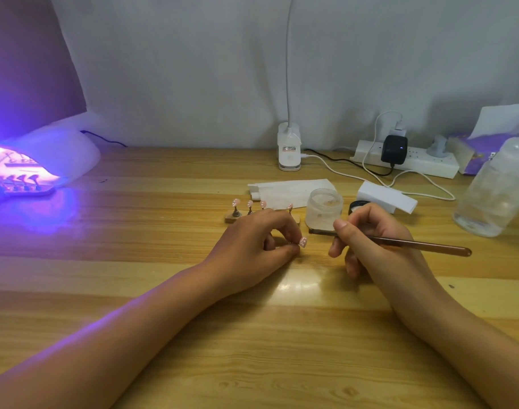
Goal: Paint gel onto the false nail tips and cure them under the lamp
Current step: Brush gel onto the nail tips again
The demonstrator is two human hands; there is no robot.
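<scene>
Head view: at centre frame our left hand (252, 246) pinches a nail tip (303, 242), while our right hand (373, 240), just beside it, grips a brush (423, 245) pointing left toward it.

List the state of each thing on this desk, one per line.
Curing lamp: switched on, glowing purple, nail stands inside.
Gel jar: open, no lid on it.
Left hand: pinches one pink nail tip.
Right hand: grips the brush.
Wooden holder: four pink tips standing on it.
Power adapter: plugged in, light on.
</scene>
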